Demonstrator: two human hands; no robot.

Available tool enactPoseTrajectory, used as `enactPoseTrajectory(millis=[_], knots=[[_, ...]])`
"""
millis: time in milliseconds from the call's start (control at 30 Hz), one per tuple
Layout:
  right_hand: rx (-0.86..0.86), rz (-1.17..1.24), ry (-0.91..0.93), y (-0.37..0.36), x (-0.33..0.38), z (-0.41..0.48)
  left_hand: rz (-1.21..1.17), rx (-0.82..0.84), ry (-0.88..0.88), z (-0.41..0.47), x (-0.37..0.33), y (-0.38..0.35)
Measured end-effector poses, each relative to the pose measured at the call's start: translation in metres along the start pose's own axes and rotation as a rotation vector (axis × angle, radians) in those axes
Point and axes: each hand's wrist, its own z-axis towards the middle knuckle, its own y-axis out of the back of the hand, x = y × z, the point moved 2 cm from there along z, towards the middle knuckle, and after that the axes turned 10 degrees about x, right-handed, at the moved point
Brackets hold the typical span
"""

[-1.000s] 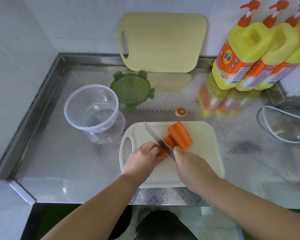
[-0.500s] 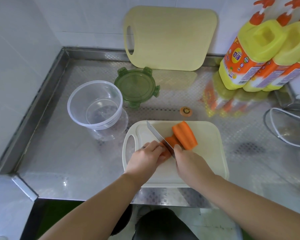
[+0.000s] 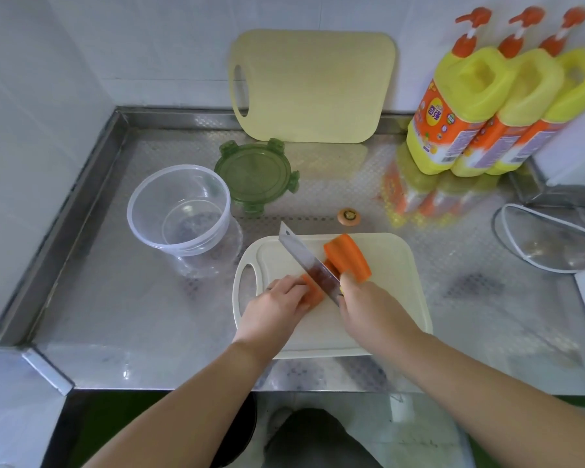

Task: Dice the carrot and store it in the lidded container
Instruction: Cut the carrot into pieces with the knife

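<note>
At frame centre, the knife (image 3: 309,263) has been tilted flatter, and more carrot (image 3: 313,293) is exposed beside the left hand (image 3: 274,309).

White tiled walls (image 3: 169,45) enclose the corner of an embossed stainless-steel counter (image 3: 115,315) with a raised rim (image 3: 61,211) at left and rear, evenly lit and reflective, green floor (image 3: 92,430) visible below its front edge.
</note>
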Motion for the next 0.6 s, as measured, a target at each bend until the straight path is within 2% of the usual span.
enactPoseTrajectory(millis=[600], knots=[[0.073, -0.086, 0.006, -0.0053, 0.0097, -0.0029, 0.031, 0.023, -0.016, 0.0042, 0.0059, -0.0035]])
